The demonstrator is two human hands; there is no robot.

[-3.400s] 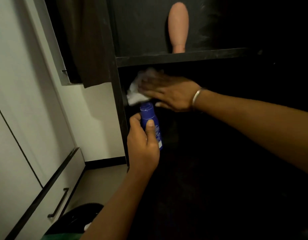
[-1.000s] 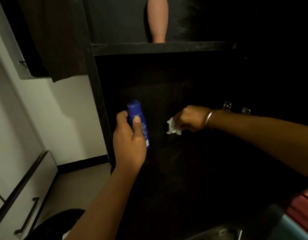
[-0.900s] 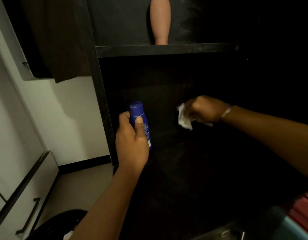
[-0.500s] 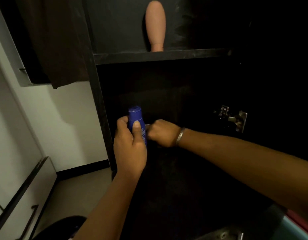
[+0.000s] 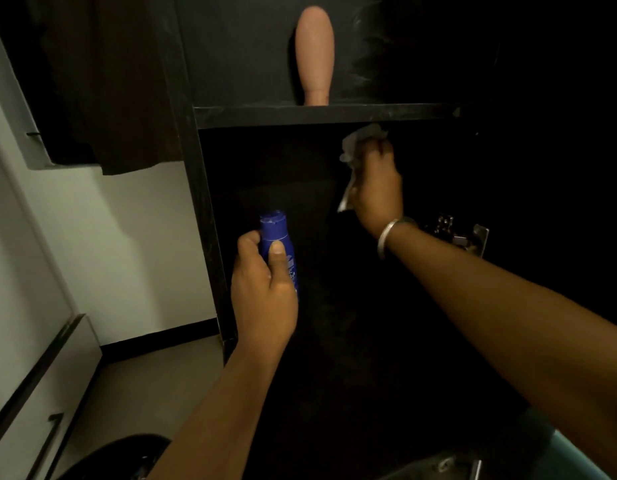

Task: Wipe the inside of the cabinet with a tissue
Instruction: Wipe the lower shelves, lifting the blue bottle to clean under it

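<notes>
Tissue (image 5: 360, 147) sits crumpled in my right hand (image 5: 376, 188), fingers curled round it, raised high in the dark cabinet (image 5: 203, 202) so the wad lies just under the front edge of the shelf (image 5: 320, 114); whether it actually touches the underside or the back panel I cannot tell, the interior is too black. My left hand (image 5: 262, 292) grips a blue bottle (image 5: 277, 244) upright near the cabinet's left wall, thumb laid along its front, cap up, well apart from the tissue. I judge this to be the wiping step itself, working the upper part of the compartment below the shelf. What comes next, I think, calls for pressing the wad flat against the panel and dragging it along in overlapping strokes towards the corners, keeping clear of the metal hinge (image 5: 466, 237) that sits just past my wrist on the right, since thin paper would snag and tear there. A peach-coloured bottle (image 5: 314, 53) stands on the shelf above; a knock from below could tip it. The tissue looks small and soft, so I should refold it once soiled.
</notes>
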